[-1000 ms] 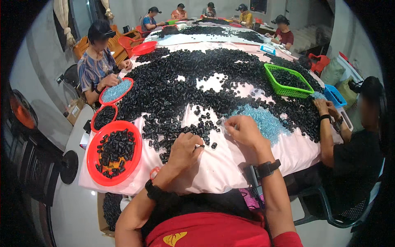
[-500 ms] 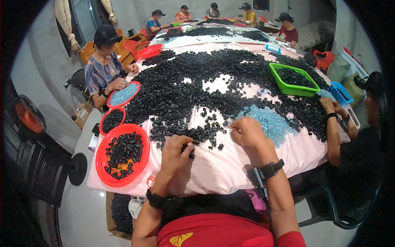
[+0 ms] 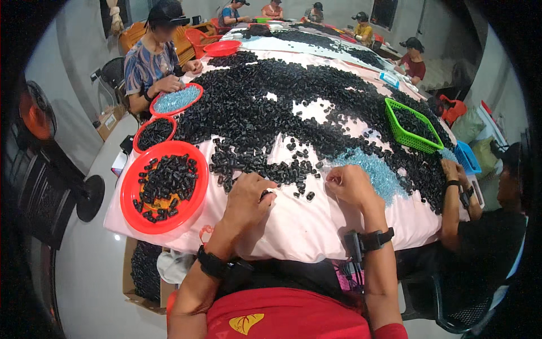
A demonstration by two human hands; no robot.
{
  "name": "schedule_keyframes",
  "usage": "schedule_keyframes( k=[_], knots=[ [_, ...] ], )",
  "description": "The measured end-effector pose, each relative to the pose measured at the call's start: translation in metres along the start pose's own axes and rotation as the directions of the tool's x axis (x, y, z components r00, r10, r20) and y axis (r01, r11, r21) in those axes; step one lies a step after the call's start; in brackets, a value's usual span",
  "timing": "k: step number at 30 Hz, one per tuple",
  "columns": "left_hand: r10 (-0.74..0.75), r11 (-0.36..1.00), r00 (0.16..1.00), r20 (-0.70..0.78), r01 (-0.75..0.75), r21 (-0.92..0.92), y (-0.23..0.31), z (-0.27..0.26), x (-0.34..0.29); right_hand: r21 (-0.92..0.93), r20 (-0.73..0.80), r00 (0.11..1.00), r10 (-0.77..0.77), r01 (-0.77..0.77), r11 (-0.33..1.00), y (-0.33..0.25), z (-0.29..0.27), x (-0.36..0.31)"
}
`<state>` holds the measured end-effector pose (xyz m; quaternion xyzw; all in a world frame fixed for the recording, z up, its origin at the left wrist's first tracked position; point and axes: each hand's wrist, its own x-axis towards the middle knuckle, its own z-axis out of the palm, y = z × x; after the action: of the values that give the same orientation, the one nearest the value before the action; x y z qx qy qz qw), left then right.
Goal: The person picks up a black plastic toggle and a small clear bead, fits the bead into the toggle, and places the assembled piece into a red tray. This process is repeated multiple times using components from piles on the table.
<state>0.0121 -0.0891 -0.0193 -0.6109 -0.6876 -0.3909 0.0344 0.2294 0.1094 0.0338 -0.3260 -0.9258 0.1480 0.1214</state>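
Observation:
My left hand [image 3: 248,199] is closed at the near edge of a wide spread of small black plastic pieces [image 3: 248,113]. One black piece [image 3: 265,194] shows between its thumb and fingers. To its right, my right hand [image 3: 351,185] has its fingertips pinched together above the pink cloth, beside a heap of small clear-blue pieces [image 3: 377,176]. Whatever those fingertips hold, if anything, is too small to make out. A few loose black pieces [image 3: 310,195] lie on the cloth between my hands.
At my left stands a red basin [image 3: 127,195] partly filled with black pieces. Smaller red trays [image 3: 137,141] sit beyond it, near a seated co-worker. A green basket [image 3: 402,135] and a blue basket [image 3: 468,158] are at the right, by another co-worker's hands [image 3: 453,169].
The head view has shifted, so the table sits differently in the picture. My left hand has turned slightly and moved closer to my right hand, which stays pinched beside the blue heap.

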Motion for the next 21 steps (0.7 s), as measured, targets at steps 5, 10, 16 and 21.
schedule_keyframes(
  k=[5,10,16,21],
  knots=[
    [-0.043,0.998,0.999,-0.026,0.044,0.054,0.008,-0.005,0.002,-0.029,-0.056,0.998,-0.017,0.015,0.999,-0.005,-0.002,-0.003],
    [-0.039,0.999,0.997,-0.062,0.040,0.002,0.005,0.003,0.002,-0.022,-0.076,0.997,-0.021,0.020,1.000,0.008,0.005,0.001],
    [0.031,1.000,0.998,-0.061,-0.031,-0.004,0.003,0.003,0.003,-0.001,-0.120,0.993,0.002,-0.002,1.000,0.020,0.011,0.003],
    [0.036,0.998,0.994,-0.101,-0.041,-0.055,0.001,0.007,0.005,-0.015,-0.156,0.988,-0.017,0.015,1.000,0.026,0.012,0.003]
  ],
)
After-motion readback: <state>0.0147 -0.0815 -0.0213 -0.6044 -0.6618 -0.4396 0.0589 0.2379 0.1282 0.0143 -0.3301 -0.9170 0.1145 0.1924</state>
